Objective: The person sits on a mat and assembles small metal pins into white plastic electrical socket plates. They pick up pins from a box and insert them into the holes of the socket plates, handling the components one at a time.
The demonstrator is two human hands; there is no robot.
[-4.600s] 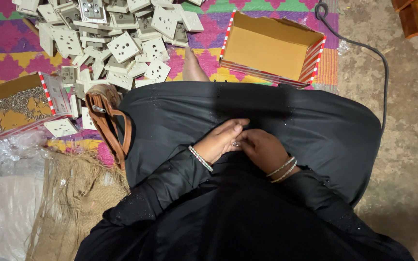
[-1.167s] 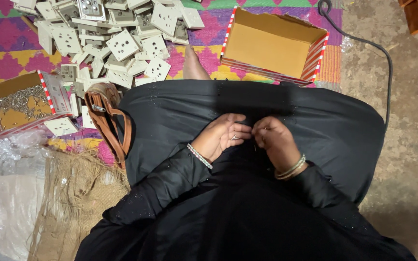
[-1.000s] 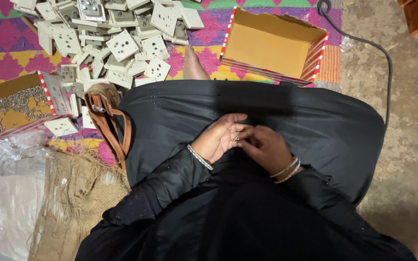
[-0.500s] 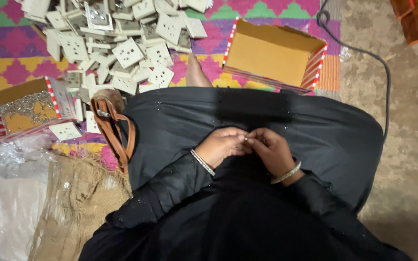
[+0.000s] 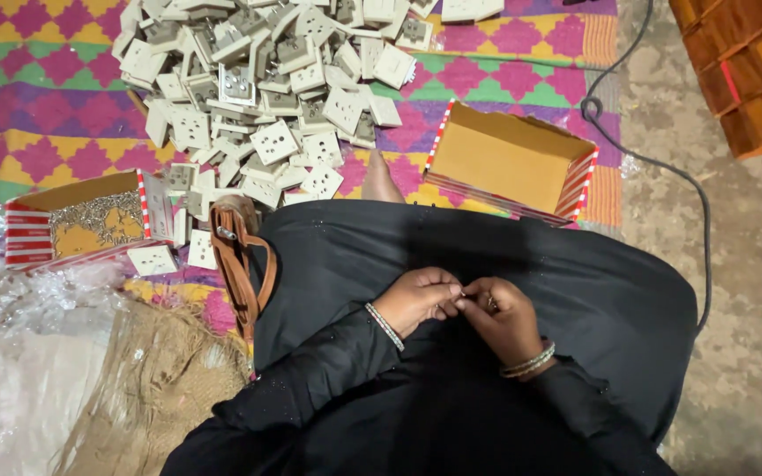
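My left hand (image 5: 418, 299) and my right hand (image 5: 501, 316) meet over my lap, on the black cloth (image 5: 522, 264) of my garment. Their fingertips pinch together around something very small; I cannot make out what it is. Both wrists wear thin bangles. A big heap of white socket plates (image 5: 262, 79) lies ahead on the patterned mat, out of reach of either hand.
An empty cardboard box (image 5: 509, 159) with red-striped sides stands ahead to the right. A second box (image 5: 81, 216) holding small metal parts sits left. A brown strap (image 5: 238, 264) lies beside my left knee. Burlap sack (image 5: 147, 388) and clear plastic (image 5: 19, 353) lie at lower left. A black cable (image 5: 663, 167) runs along the bare floor.
My hands have stayed together on my lap, fingers shifting slightly. The view has tilted up, so more of the plate heap shows.
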